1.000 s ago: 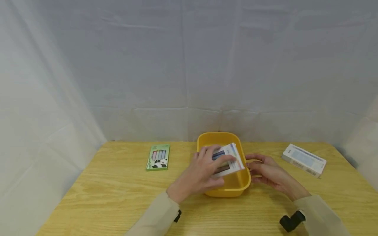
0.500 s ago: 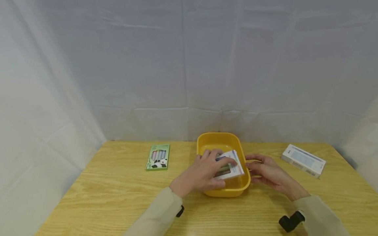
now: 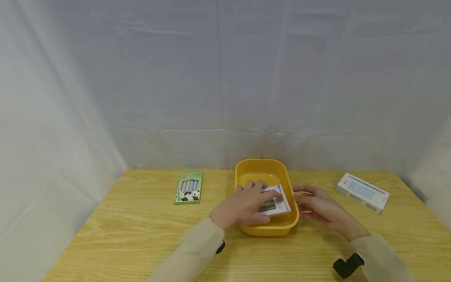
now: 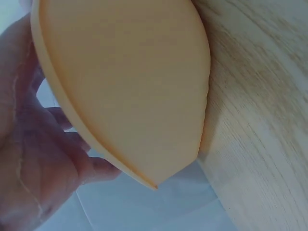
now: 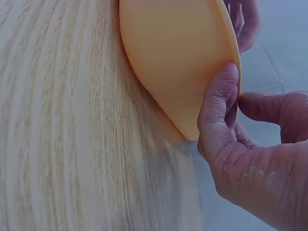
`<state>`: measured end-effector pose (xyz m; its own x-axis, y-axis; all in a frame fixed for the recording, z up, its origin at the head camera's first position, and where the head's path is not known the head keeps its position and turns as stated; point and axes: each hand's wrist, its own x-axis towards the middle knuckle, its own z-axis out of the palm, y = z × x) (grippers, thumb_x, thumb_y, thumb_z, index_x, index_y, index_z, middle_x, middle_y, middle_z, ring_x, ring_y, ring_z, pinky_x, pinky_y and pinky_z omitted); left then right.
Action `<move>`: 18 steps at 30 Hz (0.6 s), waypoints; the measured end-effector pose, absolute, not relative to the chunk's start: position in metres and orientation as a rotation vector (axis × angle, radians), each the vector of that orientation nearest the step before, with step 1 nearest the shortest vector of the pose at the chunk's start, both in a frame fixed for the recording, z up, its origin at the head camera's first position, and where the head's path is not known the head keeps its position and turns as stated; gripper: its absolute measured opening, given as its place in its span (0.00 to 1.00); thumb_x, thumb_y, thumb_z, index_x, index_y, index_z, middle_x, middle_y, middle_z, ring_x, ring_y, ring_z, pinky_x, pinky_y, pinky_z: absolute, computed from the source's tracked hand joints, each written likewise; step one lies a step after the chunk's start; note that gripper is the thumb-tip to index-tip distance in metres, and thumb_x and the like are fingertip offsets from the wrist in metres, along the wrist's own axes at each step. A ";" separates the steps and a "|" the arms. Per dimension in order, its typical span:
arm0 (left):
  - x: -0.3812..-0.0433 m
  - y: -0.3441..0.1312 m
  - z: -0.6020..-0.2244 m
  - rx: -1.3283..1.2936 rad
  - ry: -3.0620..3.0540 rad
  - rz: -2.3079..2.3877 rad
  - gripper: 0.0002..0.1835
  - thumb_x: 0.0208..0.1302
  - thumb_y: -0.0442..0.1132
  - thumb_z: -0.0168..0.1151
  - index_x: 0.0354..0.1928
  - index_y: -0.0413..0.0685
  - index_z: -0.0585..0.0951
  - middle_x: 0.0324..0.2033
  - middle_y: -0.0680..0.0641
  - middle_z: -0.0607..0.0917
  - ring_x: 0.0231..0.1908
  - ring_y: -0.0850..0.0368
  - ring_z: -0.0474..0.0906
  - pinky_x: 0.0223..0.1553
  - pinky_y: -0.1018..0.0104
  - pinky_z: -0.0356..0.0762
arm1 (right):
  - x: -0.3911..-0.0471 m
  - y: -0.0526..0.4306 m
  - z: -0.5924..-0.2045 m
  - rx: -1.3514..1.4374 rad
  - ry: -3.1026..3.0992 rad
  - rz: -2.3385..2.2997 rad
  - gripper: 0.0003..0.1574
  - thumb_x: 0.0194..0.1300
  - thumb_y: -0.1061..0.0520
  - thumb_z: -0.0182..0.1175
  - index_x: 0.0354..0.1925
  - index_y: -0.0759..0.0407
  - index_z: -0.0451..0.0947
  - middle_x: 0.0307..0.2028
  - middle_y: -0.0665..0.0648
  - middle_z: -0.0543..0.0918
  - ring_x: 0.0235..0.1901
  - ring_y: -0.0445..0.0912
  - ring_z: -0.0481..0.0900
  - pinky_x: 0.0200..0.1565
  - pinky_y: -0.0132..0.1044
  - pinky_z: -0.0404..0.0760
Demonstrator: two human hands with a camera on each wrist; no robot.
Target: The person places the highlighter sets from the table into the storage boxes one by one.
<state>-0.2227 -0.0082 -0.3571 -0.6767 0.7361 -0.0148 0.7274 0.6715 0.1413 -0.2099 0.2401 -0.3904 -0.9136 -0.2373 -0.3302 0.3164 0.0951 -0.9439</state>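
In the head view a yellow plastic bin [image 3: 260, 172] stands on the wooden table. My left hand [image 3: 243, 207] reaches over its near left side and holds a white box [image 3: 284, 206] low inside it, fingers spread over the top and thumb on the near side. Dark bars show through the box's window, partly hidden by the fingers. My right hand [image 3: 324, 207] pinches the bin's right rim; in the right wrist view, the thumb is at the rim and the fingers [image 5: 216, 106] lie against the outer wall. In the left wrist view, the bin wall hides the box.
A green box [image 3: 188, 188] with a panda and coloured pens printed on it lies flat to the left. Another white box [image 3: 363, 192] with a pale blue panel lies to the right. White sheeting [image 3: 197, 98] hangs behind the table.
My left hand has lowered the white box deeper into the bin, and the box has gone from tilted to flatter. The right hand has stayed at the rim.
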 end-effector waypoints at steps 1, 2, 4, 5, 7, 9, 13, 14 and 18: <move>-0.223 -0.007 -0.357 1.219 2.802 0.176 0.30 0.58 0.56 0.60 0.63 0.81 0.63 0.62 0.48 0.67 0.53 0.51 0.66 0.47 0.51 0.68 | -0.210 0.240 -0.391 0.078 1.983 -1.871 0.36 0.67 0.53 0.56 0.66 0.63 0.55 0.45 0.57 0.82 0.41 0.49 0.84 0.42 0.41 0.84; -0.224 -0.006 -0.358 1.208 2.795 0.165 0.30 0.58 0.57 0.61 0.62 0.81 0.64 0.62 0.48 0.67 0.53 0.51 0.65 0.48 0.51 0.68 | -0.210 0.240 -0.391 0.077 1.984 -1.869 0.36 0.67 0.53 0.56 0.67 0.63 0.54 0.46 0.57 0.82 0.41 0.49 0.84 0.42 0.41 0.84; -0.225 -0.004 -0.359 1.200 2.784 0.133 0.30 0.58 0.58 0.61 0.62 0.81 0.64 0.62 0.49 0.68 0.54 0.51 0.65 0.48 0.51 0.68 | -0.211 0.241 -0.391 0.079 1.985 -1.870 0.36 0.67 0.54 0.56 0.67 0.63 0.55 0.47 0.58 0.81 0.41 0.49 0.84 0.42 0.41 0.84; -0.225 -0.003 -0.360 1.196 2.781 0.117 0.29 0.58 0.58 0.61 0.62 0.81 0.64 0.62 0.49 0.68 0.55 0.51 0.65 0.49 0.50 0.68 | -0.211 0.241 -0.391 0.082 1.984 -1.872 0.36 0.67 0.54 0.56 0.67 0.63 0.55 0.48 0.59 0.81 0.41 0.49 0.84 0.42 0.41 0.84; -0.227 -0.001 -0.362 1.192 2.775 0.092 0.29 0.58 0.59 0.61 0.62 0.81 0.64 0.63 0.48 0.67 0.56 0.50 0.65 0.49 0.50 0.68 | -0.211 0.241 -0.391 0.082 1.982 -1.874 0.36 0.67 0.53 0.56 0.67 0.63 0.55 0.49 0.59 0.80 0.41 0.49 0.84 0.42 0.41 0.84; -0.228 0.001 -0.363 1.188 2.769 0.078 0.29 0.58 0.59 0.61 0.62 0.81 0.64 0.63 0.48 0.67 0.57 0.50 0.65 0.50 0.48 0.67 | -0.211 0.241 -0.391 0.083 1.980 -1.875 0.36 0.67 0.53 0.56 0.67 0.63 0.55 0.50 0.60 0.80 0.42 0.49 0.83 0.42 0.41 0.84; -0.231 0.003 -0.367 1.171 2.755 0.076 0.29 0.58 0.59 0.62 0.61 0.81 0.65 0.63 0.48 0.67 0.57 0.50 0.65 0.52 0.46 0.67 | -0.211 0.241 -0.391 0.095 1.981 -1.868 0.37 0.66 0.52 0.57 0.67 0.62 0.55 0.51 0.62 0.80 0.43 0.50 0.83 0.42 0.41 0.84; -0.231 0.003 -0.367 1.164 2.751 0.081 0.29 0.58 0.59 0.62 0.61 0.81 0.65 0.63 0.49 0.67 0.57 0.50 0.65 0.52 0.46 0.67 | -0.211 0.241 -0.391 0.100 1.982 -1.866 0.37 0.66 0.52 0.57 0.67 0.62 0.55 0.51 0.62 0.80 0.43 0.50 0.83 0.42 0.41 0.84; -0.233 0.003 -0.370 1.143 2.731 0.099 0.28 0.58 0.59 0.62 0.60 0.81 0.66 0.62 0.49 0.68 0.56 0.50 0.65 0.53 0.47 0.67 | -0.211 0.240 -0.391 0.112 1.980 -1.863 0.37 0.67 0.52 0.56 0.67 0.62 0.55 0.51 0.62 0.80 0.43 0.50 0.83 0.42 0.41 0.84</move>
<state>-0.2326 0.0031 -0.3703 -0.6883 0.7120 -0.1390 0.7001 0.7021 0.1300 -0.2114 0.2404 -0.3906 -0.9095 -0.2224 -0.3513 0.3371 0.1001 -0.9361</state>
